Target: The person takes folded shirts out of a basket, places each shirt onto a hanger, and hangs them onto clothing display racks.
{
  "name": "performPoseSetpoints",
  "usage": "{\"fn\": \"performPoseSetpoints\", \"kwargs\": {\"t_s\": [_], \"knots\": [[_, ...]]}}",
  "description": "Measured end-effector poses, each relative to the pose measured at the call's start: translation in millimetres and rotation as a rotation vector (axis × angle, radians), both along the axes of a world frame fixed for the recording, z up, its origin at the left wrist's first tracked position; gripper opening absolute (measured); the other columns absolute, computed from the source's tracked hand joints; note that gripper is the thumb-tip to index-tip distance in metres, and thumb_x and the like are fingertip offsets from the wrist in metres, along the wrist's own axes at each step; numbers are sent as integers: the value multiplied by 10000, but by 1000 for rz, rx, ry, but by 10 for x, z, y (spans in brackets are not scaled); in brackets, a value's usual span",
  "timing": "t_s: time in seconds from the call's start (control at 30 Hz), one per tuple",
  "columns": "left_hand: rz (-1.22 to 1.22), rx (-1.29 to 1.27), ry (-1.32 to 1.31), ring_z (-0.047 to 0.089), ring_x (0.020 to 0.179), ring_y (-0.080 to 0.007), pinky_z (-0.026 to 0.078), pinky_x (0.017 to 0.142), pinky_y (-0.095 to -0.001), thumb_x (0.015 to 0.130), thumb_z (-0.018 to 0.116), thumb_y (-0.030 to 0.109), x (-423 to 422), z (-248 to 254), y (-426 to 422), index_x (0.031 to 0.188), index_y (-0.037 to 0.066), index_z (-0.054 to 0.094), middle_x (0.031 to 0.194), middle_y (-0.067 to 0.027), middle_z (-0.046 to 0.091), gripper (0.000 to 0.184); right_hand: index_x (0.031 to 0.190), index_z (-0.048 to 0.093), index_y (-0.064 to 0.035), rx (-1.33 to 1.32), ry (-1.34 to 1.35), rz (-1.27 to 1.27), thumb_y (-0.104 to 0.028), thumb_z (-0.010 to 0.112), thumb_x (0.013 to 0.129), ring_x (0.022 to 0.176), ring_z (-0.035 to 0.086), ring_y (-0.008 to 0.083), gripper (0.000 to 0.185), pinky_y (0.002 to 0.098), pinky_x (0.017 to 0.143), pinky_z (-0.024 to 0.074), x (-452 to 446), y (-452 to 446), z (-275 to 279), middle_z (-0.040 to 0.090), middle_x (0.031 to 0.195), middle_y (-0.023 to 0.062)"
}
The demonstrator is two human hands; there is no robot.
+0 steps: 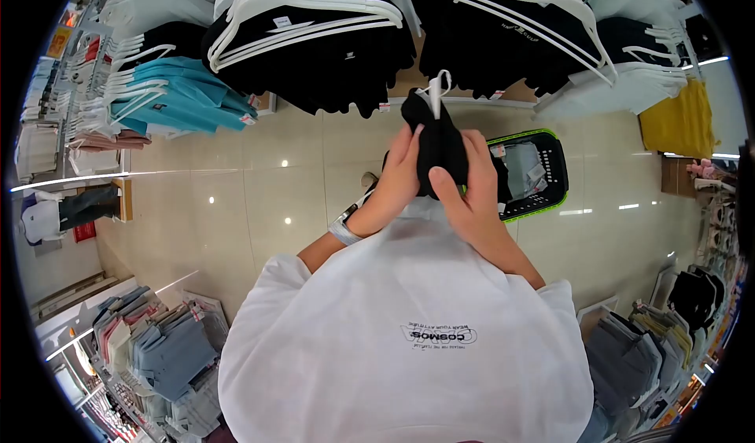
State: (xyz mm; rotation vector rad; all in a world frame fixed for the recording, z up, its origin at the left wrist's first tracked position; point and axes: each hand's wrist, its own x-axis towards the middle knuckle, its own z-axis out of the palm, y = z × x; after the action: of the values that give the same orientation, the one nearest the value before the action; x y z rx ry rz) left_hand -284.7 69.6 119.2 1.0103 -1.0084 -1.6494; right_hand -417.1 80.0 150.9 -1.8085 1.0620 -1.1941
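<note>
Both of my hands are closed on a bundle of black socks (439,148) with a white plastic hook (436,93) at its top. My left hand (395,174), with a watch on its wrist, grips the near left side. On the right side, my right hand (474,195) has its thumb laid across the front and its fingers behind. Just beyond that hand, a black shopping basket (560,168) with a green rim stands on the floor. Inside it lies a grey item in clear wrapping (525,166), along with something black that is partly hidden.
Black shirts on white hangers (314,62) line the rack ahead, with turquoise shirts (177,89) at left and a yellow garment (678,119) at right. Folded jeans (169,356) fill a lower left display. More denim (625,356) is at lower right. Shiny tile floor (291,183) lies between.
</note>
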Motion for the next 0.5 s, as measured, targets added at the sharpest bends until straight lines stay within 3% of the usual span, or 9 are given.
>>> {"fn": "performPoseSetpoints", "kwargs": {"t_s": [0.03, 0.1, 0.13, 0.17, 0.23, 0.37, 0.43, 0.47, 0.5], "knots": [[6, 1, -1, 562, 909, -138, 473, 776, -270, 942, 391, 270, 4, -55, 28, 1209, 40, 372, 1025, -74, 542, 352, 1103, 510, 42, -10, 12, -32, -139, 599, 772, 803, 515, 257, 388, 313, 690, 427, 57, 10, 13, 508, 952, 133], [10, -323, -393, 546, 921, -179, 455, 782, -276, 872, 489, 207, -40, -131, 87, 1233, 43, 277, 1035, -106, 508, 449, 1081, 530, 43, -20, 22, -63, -93, 580, 776, 762, 506, 257, 338, 318, 653, 421, 133, 20, -35, 522, 886, 130], [115, -347, -268, 534, 930, -213, 443, 785, -280, 800, 560, 156, -89, -102, 92, 1241, 48, 201, 1059, -140, 481, 579, 1063, 544, 42, -90, 13, -129, -60, 575, 768, 732, 500, 255, 314, 318, 637, 413, 158, 27, -136, 525, 839, 128], [117, -345, -267, 534, 930, -213, 443, 785, -280, 800, 560, 156, -103, -131, 70, 1241, 48, 201, 1059, -140, 481, 579, 1046, 557, 41, -160, 5, -197, -26, 569, 760, 702, 494, 252, 294, 318, 621, 406, 173, 28, -194, 528, 793, 126], [358, -624, -499, 528, 902, -199, 446, 746, -280, 814, 534, 125, -108, -231, 4, 1200, 24, 270, 1083, -131, 476, 478, 1034, 569, 43, -170, -5, -207, -5, 573, 751, 691, 494, 248, 287, 312, 617, 405, 187, 16, -186, 529, 783, 120], [235, -472, -416, 488, 989, -159, 411, 855, -280, 848, 505, 168, 22, -253, 47, 1214, 14, 345, 1066, -94, 490, 428, 1039, 582, 46, -153, -39, -183, 28, 594, 729, 673, 497, 237, 311, 297, 598, 400, 227, 17, -203, 537, 780, 105], [158, -90, -106, 498, 845, -131, 420, 734, -259, 903, 432, 183, 10, -28, 132, 1002, -20, 474, 945, -70, 537, 230, 1063, 583, 43, -152, -13, -195, 28, 610, 723, 670, 484, 224, 341, 288, 586, 392, 203, 7, -233, 525, 766, 94], [204, -11, -40, 491, 793, -92, 421, 722, -239, 926, 400, 192, 24, -53, 165, 976, -26, 502, 846, -37, 553, 246, 1068, 585, 40, -194, 35, -214, 30, 612, 725, 665, 473, 219, 345, 288, 580, 388, 186, -15, -238, 515, 756, 91], [199, -9, -37, 491, 793, -92, 421, 722, -239, 926, 400, 192, 15, -21, 187, 976, -26, 502, 846, -37, 553, 246, 1073, 588, 37, -237, 83, -235, 32, 614, 726, 660, 461, 214, 349, 287, 573, 383, 176, -41, -247, 505, 746, 88]]}}
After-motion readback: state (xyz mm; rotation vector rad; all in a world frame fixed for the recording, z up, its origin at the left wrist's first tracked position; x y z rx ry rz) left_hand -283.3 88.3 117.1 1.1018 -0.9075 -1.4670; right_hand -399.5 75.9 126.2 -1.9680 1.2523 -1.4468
